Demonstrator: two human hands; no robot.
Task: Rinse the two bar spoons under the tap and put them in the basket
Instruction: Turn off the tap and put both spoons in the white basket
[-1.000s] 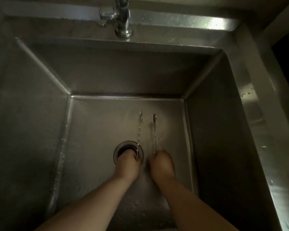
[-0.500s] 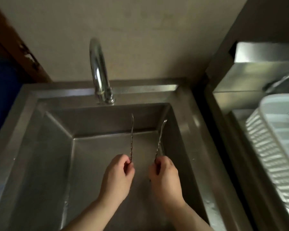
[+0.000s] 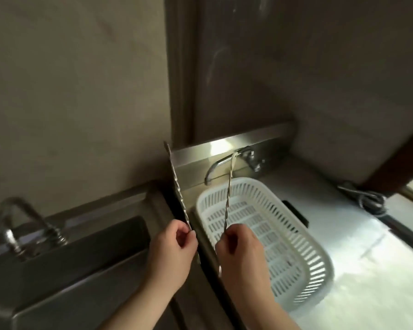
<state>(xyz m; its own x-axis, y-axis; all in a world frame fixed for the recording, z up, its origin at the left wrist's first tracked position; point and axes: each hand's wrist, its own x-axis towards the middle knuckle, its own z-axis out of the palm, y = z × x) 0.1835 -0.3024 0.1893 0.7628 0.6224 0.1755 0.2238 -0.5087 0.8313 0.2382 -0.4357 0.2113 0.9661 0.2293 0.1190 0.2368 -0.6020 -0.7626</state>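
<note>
My left hand (image 3: 174, 253) pinches one twisted bar spoon (image 3: 177, 184) near its lower end, the shaft leaning up and left over the gap beside the sink. My right hand (image 3: 241, 253) grips the second bar spoon (image 3: 229, 196), held almost upright above the left rim of the white slotted basket (image 3: 303, 248). The basket lies on a pale counter to the right of the sink and looks empty. The curved tap (image 3: 14, 222) stands at the far left behind the steel sink (image 3: 65, 256). No water is visible.
A second wall tap (image 3: 224, 165) juts out just behind the basket, under a steel backsplash. A coiled metal hose (image 3: 370, 198) lies at the counter's back right. A dark gap separates sink and counter. Walls stand close behind.
Both hands lifted the spoons out of the sink basin and carried them right, level with the basket. The view swung up and right, from the drain to the counter.
</note>
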